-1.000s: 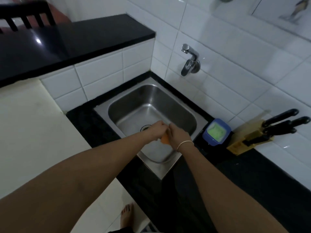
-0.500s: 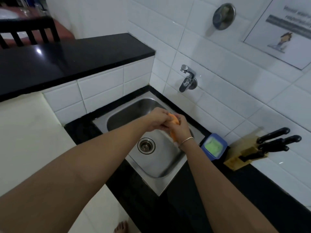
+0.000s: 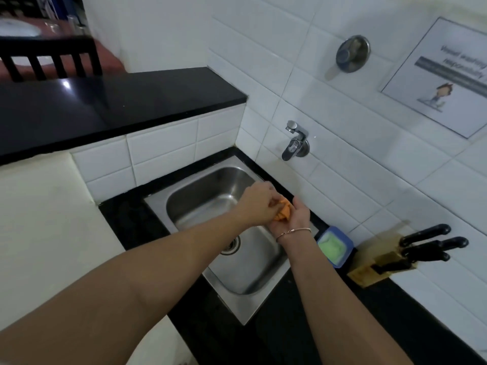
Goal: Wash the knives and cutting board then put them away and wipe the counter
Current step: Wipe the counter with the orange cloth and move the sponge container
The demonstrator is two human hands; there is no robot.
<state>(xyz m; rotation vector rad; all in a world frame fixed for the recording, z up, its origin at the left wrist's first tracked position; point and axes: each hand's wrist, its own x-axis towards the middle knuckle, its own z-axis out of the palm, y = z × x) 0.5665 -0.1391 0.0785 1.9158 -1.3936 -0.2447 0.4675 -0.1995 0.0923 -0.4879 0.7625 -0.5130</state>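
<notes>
Together, both hands' grip around orange cloth (image 3: 362, 212)

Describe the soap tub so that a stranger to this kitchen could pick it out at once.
Find the steel sink set in the black counter. Just right of it, before the wooden knife block, sits the soap tub: the only blue container, filled with pale green.
</notes>
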